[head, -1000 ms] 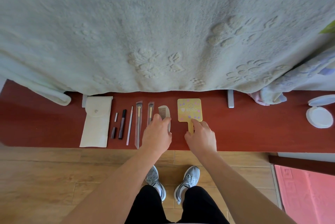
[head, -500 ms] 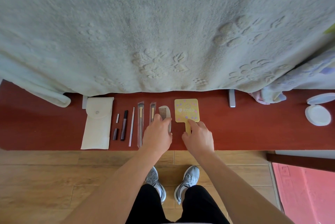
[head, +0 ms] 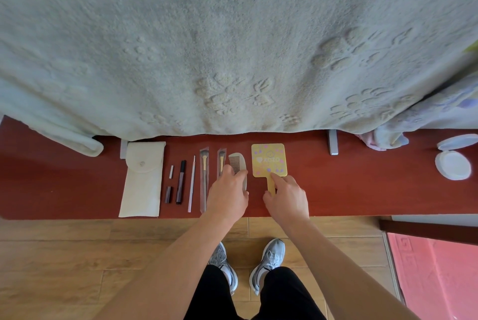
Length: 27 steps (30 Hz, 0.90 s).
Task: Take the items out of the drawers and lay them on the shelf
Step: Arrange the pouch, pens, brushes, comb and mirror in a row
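left hand (head: 227, 191) grips grey plastic comb (head: 238, 162) | right hand (head: 287, 199) pinches yellow square mirror (head: 269, 160) by its handle | row of items (head: 181, 182) laid left of fingers (head: 241, 175) on red wooden shelf (head: 362, 185) | drawers unseen; likely late stage

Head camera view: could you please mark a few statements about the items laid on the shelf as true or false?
1. The white pouch lies at the left end of the row on the red shelf. True.
2. The comb lies between a wrapped brush and the yellow mirror. True.
3. The left hand holds the yellow mirror. False: it holds the comb; the right hand holds the mirror's handle.
4. The round white case touches the pouch. False: it sits far right, apart from the row.
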Tool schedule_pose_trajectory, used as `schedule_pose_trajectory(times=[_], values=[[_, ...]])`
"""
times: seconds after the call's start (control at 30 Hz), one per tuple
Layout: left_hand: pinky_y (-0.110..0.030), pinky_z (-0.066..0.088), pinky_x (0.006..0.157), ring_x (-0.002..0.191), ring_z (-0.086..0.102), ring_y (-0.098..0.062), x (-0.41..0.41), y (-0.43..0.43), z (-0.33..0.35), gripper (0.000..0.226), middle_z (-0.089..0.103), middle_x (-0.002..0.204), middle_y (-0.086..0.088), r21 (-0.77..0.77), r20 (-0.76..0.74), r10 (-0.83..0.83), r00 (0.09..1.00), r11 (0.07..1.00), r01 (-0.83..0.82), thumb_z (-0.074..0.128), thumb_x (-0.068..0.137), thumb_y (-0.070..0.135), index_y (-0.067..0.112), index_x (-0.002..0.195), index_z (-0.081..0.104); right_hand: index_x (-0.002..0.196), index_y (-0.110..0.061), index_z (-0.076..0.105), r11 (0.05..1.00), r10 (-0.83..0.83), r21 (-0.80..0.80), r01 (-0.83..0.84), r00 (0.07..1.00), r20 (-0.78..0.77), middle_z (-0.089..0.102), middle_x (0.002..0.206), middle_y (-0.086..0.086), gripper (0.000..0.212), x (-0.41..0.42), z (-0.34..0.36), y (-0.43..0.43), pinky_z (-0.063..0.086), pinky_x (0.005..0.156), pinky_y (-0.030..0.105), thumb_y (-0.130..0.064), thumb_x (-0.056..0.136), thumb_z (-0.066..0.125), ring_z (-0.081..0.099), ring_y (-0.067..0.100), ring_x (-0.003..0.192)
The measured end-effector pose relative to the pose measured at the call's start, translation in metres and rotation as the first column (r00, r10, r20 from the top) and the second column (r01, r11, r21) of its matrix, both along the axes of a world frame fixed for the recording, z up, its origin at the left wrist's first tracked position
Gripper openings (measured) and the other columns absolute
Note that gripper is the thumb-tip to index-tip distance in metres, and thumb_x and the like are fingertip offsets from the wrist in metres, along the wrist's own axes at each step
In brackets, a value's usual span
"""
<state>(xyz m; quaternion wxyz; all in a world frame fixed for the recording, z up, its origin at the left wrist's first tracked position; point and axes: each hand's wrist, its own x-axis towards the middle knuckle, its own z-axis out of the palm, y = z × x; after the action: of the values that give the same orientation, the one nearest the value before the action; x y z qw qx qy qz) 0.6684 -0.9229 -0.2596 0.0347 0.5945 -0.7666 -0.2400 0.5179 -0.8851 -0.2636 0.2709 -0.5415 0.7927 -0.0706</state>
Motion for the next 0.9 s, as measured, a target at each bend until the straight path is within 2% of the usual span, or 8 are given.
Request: schedule_pose_trajectory(times=[0.9], values=[[-0.028, 0.054, 0.084, 0.099, 0.066, -0.02, 0.0005, -0.0023, 0.0057, 0.058, 0.049, 0.123, -0.002, 0.021, 0.014, -0.038, 0.999, 0.999, 0.038, 0.072, 0.088, 0.035, 0.024, 0.141, 0.05, 0.141, -0.026, 0.048, 1.0, 0.011, 0.015, -0.011, 1.0, 0.014, 0.058, 0.114, 0.005, 0.051, -0.0024, 0.0031, -0.0002, 0.054, 0.075, 0.034, -0.026, 0.091, 0.057, 0.064, 0.028, 0.092]])
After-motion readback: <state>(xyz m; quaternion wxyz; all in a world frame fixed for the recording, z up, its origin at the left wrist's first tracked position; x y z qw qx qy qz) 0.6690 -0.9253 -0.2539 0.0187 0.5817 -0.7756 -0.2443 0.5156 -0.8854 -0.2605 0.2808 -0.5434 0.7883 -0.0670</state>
